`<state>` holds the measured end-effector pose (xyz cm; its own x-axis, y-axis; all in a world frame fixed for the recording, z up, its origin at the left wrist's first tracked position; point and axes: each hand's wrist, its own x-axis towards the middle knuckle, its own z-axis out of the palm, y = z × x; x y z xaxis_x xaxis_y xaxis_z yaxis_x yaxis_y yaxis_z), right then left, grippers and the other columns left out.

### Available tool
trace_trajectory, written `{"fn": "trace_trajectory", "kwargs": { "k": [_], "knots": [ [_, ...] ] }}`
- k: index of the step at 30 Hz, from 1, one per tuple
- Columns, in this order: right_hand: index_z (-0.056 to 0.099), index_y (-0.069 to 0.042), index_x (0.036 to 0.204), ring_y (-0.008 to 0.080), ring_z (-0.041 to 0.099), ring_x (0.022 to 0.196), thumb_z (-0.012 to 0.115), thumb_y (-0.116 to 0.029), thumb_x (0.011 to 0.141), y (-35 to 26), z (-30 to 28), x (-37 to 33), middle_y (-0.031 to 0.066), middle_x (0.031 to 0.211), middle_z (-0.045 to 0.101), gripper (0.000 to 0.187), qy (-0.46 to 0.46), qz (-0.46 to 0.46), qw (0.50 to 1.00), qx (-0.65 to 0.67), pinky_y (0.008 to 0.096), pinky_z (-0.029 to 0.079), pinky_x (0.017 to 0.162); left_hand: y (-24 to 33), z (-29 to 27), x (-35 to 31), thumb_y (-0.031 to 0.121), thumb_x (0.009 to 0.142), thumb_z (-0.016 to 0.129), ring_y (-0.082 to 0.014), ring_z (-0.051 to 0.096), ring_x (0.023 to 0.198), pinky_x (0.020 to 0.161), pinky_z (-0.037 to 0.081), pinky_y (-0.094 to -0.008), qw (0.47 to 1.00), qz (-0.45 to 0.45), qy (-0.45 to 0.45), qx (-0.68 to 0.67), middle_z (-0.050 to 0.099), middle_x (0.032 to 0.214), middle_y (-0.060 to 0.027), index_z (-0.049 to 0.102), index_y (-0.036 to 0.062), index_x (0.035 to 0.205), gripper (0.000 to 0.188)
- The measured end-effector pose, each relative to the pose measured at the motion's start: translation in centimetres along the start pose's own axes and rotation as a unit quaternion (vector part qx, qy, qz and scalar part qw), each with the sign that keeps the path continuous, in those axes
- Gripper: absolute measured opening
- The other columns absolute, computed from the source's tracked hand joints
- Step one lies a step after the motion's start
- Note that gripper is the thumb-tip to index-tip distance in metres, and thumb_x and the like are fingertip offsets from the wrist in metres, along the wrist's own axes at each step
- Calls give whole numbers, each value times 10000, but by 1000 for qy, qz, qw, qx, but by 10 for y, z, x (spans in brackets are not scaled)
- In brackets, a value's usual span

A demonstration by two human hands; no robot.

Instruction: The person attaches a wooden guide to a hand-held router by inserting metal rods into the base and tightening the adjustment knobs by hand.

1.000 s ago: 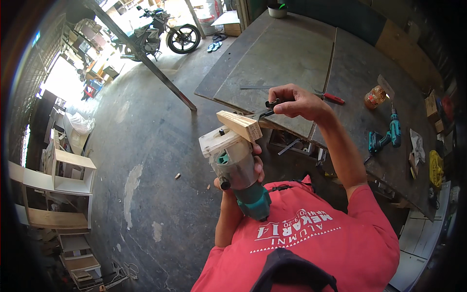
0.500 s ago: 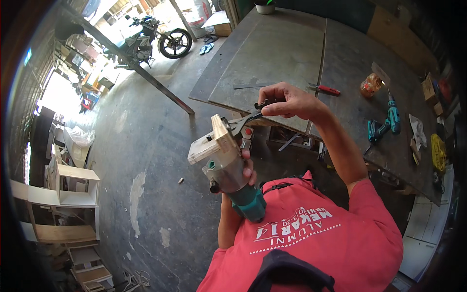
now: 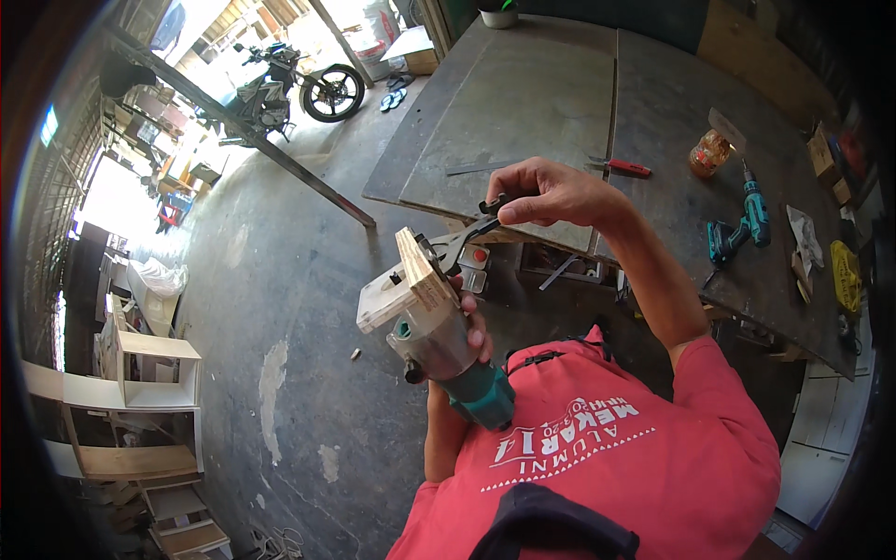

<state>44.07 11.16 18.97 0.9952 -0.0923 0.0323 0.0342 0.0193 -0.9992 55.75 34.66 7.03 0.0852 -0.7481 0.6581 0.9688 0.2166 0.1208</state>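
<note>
My left hand (image 3: 479,329) is wrapped round a trim router (image 3: 439,347) with a clear sleeve and a teal motor end, tilted in front of my shirt. A wooden L-shaped guide (image 3: 422,271) is fixed to its base end, facing away from me. In my right hand (image 3: 555,194), thumb and fingers pinch the dark handle end of a grey open-end wrench (image 3: 455,249). The wrench's forked head sits at the router's base opening beside the wood. A small black part (image 3: 494,203) shows by my right fingertips; whether it belongs to the wrench I cannot tell.
The workbench (image 3: 523,84) bears a steel ruler (image 3: 481,168), a red-handled tool (image 3: 627,168), a jar (image 3: 709,154) and a teal cordless drill (image 3: 754,219). A slanting metal post (image 3: 317,177) stands left of it. Wooden shelf units (image 3: 159,373) line the left; a motorcycle (image 3: 271,98) is parked beyond.
The view has shifted slightly. My right hand and the wrench have moved a little to the left and down against the router; both grips are unchanged.
</note>
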Motion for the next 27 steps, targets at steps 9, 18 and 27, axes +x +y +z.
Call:
{"fn": "trace_trajectory", "kwargs": {
  "k": [9,18,27],
  "knots": [
    [630,-30,933,95,460,605,743,-308,893,-16,28,-8,-52,650,489,302,238,-299,852,-358,294,363,546,3,-3,-6,215,646,910,-340,561,1104,784,510,-473,1000,11,3,29,366,1477,-167,89,18,1555,1241],
    [712,-6,877,75,569,660,702,-257,927,14,117,-16,32,699,648,257,267,-85,956,-86,277,468,626,-9,5,-5,243,646,915,-310,568,1102,799,520,-458,999,18,1,48,376,1481,-157,150,62,1552,1199],
    [692,17,980,89,599,777,658,-243,966,35,122,-5,24,867,679,263,251,-59,961,98,278,501,691,-16,3,-8,283,689,898,-303,559,1127,817,524,-447,998,27,33,46,381,1488,-162,144,61,1555,1170]
  ]
}}
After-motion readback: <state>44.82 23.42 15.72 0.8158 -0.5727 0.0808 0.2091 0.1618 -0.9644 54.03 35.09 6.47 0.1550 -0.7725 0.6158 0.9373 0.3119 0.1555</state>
